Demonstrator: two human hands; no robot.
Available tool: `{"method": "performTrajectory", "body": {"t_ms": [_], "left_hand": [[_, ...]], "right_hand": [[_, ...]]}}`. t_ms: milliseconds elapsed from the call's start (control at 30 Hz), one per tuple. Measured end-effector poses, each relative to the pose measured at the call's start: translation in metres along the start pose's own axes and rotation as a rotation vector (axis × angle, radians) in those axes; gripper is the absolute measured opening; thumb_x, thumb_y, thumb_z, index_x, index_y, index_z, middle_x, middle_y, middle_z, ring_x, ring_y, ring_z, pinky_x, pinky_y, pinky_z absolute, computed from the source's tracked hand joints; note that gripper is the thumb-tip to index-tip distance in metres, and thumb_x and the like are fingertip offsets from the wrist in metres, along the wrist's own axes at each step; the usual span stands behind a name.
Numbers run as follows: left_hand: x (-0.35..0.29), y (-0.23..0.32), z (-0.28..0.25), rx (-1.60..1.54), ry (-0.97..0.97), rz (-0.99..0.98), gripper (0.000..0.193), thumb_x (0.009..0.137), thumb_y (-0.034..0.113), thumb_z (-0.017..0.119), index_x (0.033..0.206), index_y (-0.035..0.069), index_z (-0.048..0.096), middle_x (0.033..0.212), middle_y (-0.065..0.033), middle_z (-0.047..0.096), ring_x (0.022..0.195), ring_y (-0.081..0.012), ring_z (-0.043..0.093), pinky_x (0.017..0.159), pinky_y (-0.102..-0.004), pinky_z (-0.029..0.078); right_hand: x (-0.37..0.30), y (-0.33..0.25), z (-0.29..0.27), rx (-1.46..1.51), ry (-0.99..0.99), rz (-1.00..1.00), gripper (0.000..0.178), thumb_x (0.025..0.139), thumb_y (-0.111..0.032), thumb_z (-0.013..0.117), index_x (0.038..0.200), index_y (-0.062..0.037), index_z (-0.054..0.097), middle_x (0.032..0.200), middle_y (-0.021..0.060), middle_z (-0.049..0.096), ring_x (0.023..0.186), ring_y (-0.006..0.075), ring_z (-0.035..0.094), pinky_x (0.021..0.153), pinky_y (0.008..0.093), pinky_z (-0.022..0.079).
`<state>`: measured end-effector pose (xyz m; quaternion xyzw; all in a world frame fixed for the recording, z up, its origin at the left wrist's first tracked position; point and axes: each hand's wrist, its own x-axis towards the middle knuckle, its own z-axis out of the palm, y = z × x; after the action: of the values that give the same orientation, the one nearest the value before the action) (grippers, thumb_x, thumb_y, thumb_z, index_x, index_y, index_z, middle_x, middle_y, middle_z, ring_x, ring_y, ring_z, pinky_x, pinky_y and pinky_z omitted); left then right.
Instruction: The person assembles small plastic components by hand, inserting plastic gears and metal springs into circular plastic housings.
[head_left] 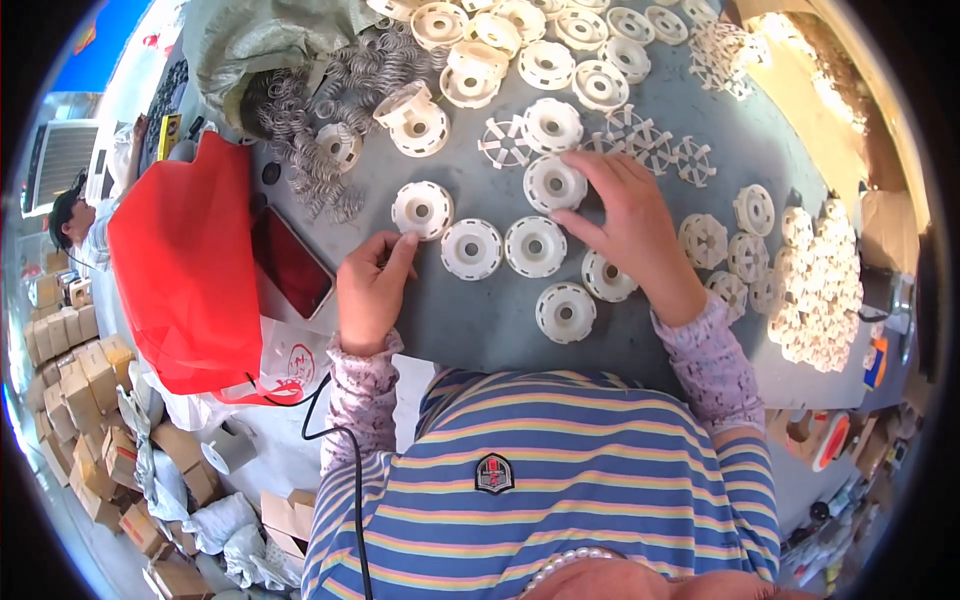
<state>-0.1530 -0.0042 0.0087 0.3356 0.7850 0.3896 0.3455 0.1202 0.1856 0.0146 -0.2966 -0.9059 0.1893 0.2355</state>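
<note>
White round plastic discs with a centre hole and slotted rim lie on the grey table. My left hand is closed, its thumb and fingertips pinched at the lower edge of the leftmost disc. My right hand has its thumb and fingers around the right edge of another disc. Directly beyond that one lies a further disc, touching or nearly so. Between my hands sit two more, a left one and a right one. Nearer me is a single disc; my right hand is close to a partly overlapped one.
Metal coil springs are heaped at the back left beside a woven sack. Spoked white pieces lie behind my right hand, with a pile of white parts far right. A red bag and a phone are at left.
</note>
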Motion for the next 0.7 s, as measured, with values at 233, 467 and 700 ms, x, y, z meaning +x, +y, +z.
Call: {"method": "performTrajectory", "body": {"t_ms": [233, 467, 700], "left_hand": [[-0.031, 0.017, 0.028, -0.260, -0.083, 0.198, 0.029, 0.113, 0.032, 0.066, 0.116, 0.004, 0.074, 0.084, 0.0011, 0.068, 0.072, -0.0041, 0.053, 0.061, -0.0214, 0.038], [-0.054, 0.071, 0.094, -0.758, -0.769, -0.070, 0.082, 0.117, 0.062, 0.032, 0.170, -0.001, 0.027, 0.132, -0.0096, 0.060, 0.106, -0.0153, 0.061, 0.092, -0.0310, 0.052], [-0.053, 0.080, 0.100, -0.860, -0.847, -0.010, 0.048, 0.115, 0.017, 0.057, 0.159, 0.004, 0.046, 0.132, -0.0095, 0.066, 0.104, -0.0148, 0.066, 0.088, -0.0304, 0.059]], "right_hand": [[-0.015, -0.002, -0.017, 0.011, 0.016, -0.048, 0.053, 0.084, -0.028, 0.090, 0.130, -0.0104, 0.069, 0.121, 0.0084, 0.074, 0.113, 0.0319, 0.067, 0.103, 0.0461, 0.052], [-0.046, -0.065, -0.047, 0.280, -0.091, -0.061, 0.033, 0.088, -0.017, 0.087, 0.117, -0.0075, 0.075, 0.113, 0.0083, 0.078, 0.104, 0.0323, 0.072, 0.094, 0.0432, 0.056], [-0.089, -0.040, -0.048, 0.852, 0.183, 0.208, 0.044, 0.087, 0.002, 0.085, 0.129, -0.0045, 0.075, 0.129, 0.0137, 0.076, 0.112, 0.0246, 0.075, 0.097, 0.0350, 0.059]]}}
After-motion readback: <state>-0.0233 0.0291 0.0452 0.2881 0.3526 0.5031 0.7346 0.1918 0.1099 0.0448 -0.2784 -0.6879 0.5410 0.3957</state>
